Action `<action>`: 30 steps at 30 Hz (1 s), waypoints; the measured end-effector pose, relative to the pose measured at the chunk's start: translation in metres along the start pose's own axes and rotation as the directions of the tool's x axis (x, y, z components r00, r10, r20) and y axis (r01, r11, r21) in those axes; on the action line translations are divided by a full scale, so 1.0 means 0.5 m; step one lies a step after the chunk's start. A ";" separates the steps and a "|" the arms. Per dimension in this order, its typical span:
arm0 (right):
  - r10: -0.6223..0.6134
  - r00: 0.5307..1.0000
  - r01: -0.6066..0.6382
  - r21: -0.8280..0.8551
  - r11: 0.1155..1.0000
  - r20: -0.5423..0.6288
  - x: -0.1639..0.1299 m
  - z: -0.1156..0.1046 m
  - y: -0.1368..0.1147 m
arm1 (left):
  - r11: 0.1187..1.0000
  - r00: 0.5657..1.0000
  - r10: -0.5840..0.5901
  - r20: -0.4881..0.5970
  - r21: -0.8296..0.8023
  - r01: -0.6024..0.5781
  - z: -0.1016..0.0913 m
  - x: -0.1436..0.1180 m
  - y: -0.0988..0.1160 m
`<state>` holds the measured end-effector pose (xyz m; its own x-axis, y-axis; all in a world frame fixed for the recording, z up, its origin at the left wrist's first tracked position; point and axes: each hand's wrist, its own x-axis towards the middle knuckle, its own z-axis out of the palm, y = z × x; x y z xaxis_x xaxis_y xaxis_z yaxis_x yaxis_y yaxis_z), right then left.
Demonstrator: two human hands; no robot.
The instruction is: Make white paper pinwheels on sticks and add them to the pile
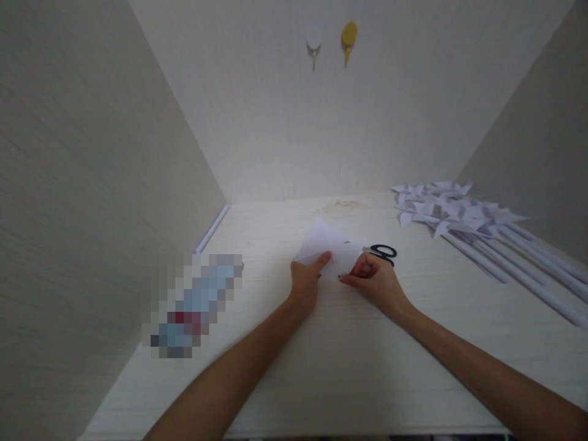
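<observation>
"Since it looks so thin, how will that white sheet (316,240) handle?"

"Light and limp, I'd judge, easily creased or torn; best held gently near its edges. It's over the middle of the counter (285,373), between both hands."

"And the fingers?"

"The left hand (304,283) clasps it, thumb on top, the other fingers mostly hidden. The right hand (374,283) pinches its near corner, thumb against fingers, with scissors (384,250) just beyond."

"Any containers?"

"None I can confirm. The pixelated object (202,300) on the left may be one; its contents I can't tell. Paper pinwheels (443,211) lie loose on the right."
</observation>
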<state>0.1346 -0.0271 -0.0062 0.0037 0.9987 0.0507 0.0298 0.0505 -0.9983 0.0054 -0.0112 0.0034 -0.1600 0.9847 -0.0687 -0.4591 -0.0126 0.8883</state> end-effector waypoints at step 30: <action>-0.408 0.912 0.267 -0.699 0.663 -0.039 0.038 -0.085 -0.008 | 0.914 0.985 0.108 0.137 0.377 -0.153 -0.009 0.011 0.006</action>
<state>0.1769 -0.0085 -0.0002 0.0301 0.8902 0.4546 0.7197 0.2963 -0.6279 -0.0006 -0.0066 0.0035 -0.0875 0.9920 0.0906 -0.0657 -0.0965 0.9932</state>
